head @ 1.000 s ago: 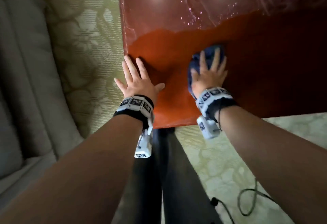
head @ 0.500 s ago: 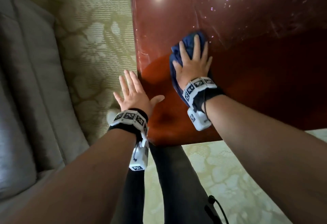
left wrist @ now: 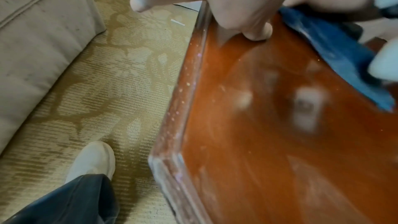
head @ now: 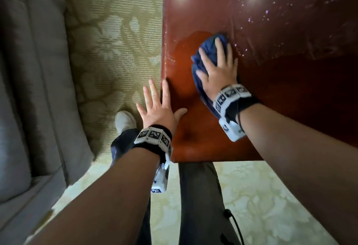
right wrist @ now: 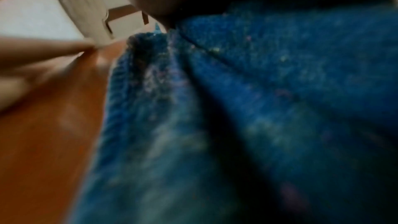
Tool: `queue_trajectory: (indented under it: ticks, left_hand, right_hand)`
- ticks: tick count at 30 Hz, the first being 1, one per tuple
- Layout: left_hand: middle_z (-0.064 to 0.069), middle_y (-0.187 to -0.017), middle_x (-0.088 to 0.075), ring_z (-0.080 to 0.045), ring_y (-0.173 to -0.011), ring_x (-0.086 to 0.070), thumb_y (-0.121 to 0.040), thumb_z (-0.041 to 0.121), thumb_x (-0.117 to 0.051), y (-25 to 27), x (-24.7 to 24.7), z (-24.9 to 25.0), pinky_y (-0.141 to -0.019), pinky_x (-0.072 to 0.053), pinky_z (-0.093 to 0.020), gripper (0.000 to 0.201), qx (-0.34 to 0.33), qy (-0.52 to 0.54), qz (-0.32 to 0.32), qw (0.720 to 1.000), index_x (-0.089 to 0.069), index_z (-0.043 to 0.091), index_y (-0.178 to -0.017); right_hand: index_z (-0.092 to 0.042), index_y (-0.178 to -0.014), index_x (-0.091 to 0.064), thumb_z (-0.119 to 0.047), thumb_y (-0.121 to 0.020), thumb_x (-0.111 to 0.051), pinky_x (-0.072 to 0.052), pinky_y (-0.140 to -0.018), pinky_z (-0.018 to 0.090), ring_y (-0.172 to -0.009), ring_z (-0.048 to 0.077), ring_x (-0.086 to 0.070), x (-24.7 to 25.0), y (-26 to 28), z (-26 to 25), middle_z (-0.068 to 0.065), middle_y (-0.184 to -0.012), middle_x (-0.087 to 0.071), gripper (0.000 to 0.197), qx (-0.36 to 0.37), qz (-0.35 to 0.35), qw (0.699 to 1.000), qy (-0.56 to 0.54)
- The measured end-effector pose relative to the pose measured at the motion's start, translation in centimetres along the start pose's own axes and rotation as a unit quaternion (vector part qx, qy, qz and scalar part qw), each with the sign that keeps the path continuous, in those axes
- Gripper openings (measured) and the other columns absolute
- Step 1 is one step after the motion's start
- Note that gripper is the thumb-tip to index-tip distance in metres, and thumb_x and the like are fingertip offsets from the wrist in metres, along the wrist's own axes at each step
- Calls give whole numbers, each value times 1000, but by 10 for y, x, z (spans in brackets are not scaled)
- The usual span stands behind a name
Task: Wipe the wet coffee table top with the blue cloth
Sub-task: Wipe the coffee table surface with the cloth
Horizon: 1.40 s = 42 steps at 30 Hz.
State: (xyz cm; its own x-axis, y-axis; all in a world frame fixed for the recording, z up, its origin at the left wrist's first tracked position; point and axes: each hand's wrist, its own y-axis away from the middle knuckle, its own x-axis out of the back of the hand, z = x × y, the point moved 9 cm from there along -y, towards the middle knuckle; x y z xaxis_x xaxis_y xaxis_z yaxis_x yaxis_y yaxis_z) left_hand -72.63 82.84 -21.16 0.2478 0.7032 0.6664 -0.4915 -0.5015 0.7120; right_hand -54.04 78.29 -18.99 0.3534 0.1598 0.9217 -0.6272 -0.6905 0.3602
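Note:
The reddish-brown glossy coffee table (head: 280,109) fills the upper right of the head view, with water droplets (head: 267,12) glinting on its far part. My right hand (head: 217,70) presses flat, fingers spread, on the crumpled blue cloth (head: 205,49) near the table's left edge. The cloth (right wrist: 237,108) fills the right wrist view, blurred. My left hand (head: 157,107) lies open over the table's left edge (left wrist: 189,91), thumb and forefinger on the wood, the other fingers beyond it over the carpet. In the left wrist view the cloth (left wrist: 336,54) shows at the upper right.
A grey sofa (head: 29,90) runs along the left, with a strip of patterned beige carpet (head: 116,41) between it and the table. My white shoe (head: 125,120) and dark trouser legs (head: 197,202) stand at the table's near corner. A black cable (head: 234,223) lies on the carpet.
My right hand has pushed the cloth away from me and leftward over the table, toward the droplets. My left hand has slid left to the table's edge, fingers now partly off the wood.

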Motion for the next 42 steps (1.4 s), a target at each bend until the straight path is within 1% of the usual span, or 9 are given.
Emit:
queue_trajectory:
  ticks: [4,11,18,22,26,32,36,39,42]
  left_hand:
    - [-3,-158,27,-23,-148,16,-91,62,-44,6,-13,2,-118,-9,-51,95,21,71,6,997,23,30,-149]
    - [-9,-160,21,-31,-148,2,-80,59,-66,20,-23,11,-120,-13,-44,115,87,144,51,984,18,24,-152]
    - [-8,-159,22,-34,-147,1,-69,71,-67,32,-43,14,-117,-14,-48,125,142,120,49,981,19,32,-151]
    - [-5,-159,23,-36,-145,-5,-67,71,-69,36,-46,14,-116,-14,-48,128,152,120,50,980,20,33,-150]
    - [-5,-159,23,-39,-144,-7,-64,69,-74,43,-45,16,-116,-16,-50,130,156,112,44,980,17,34,-151]
    - [-11,-157,23,-38,-142,-12,-63,77,-68,47,-44,22,-113,-21,-50,129,171,63,37,983,21,39,-148]
    - [-12,-158,21,-38,-141,-12,-59,79,-68,46,-45,24,-113,-21,-50,130,185,55,39,980,19,39,-148]
    - [-13,-158,21,-39,-143,-8,-58,76,-72,46,-46,25,-115,-17,-51,132,193,66,34,978,18,41,-148]
    - [-17,-156,25,-36,-147,10,-59,71,-75,41,-41,34,-117,-8,-54,132,187,80,38,978,17,42,-149]
  right_hand:
    - [-38,-143,-31,-45,-92,-45,-13,-109,61,-143,36,-4,8,-55,-48,4,-158,-6,54,63,3,998,14]
    - [-32,-137,-45,-42,-85,-56,-21,-104,64,-139,41,-20,-16,19,-29,7,-155,-24,54,272,-30,959,77]
    - [-38,-145,-26,-46,-94,-43,-12,-111,60,-143,37,-1,4,-42,-58,4,-159,-2,55,173,-25,983,64]
    - [-39,-143,-32,-47,-91,-44,-12,-111,59,-143,36,-2,-14,-9,-83,3,-159,-5,54,283,-35,954,87]
    - [-32,-140,-40,-43,-86,-55,-23,-107,61,-141,39,-15,-31,56,-25,7,-157,-17,57,304,-47,948,84]
    - [-32,-145,-30,-41,-92,-50,-18,-110,60,-142,39,-5,-17,66,100,8,-158,-5,58,120,-73,988,71]
    - [-33,-146,-27,-47,-95,-39,-15,-111,58,-143,38,-3,14,-11,80,6,-158,-3,54,20,-2,1000,17]
    - [-34,-146,-26,-45,-94,-42,-12,-111,57,-143,38,-1,2,-17,39,4,-159,-2,56,66,-22,997,20]
    - [-31,-142,-37,-42,-89,-51,-20,-107,60,-141,42,-12,-16,43,29,9,-157,-14,56,159,-29,986,42]
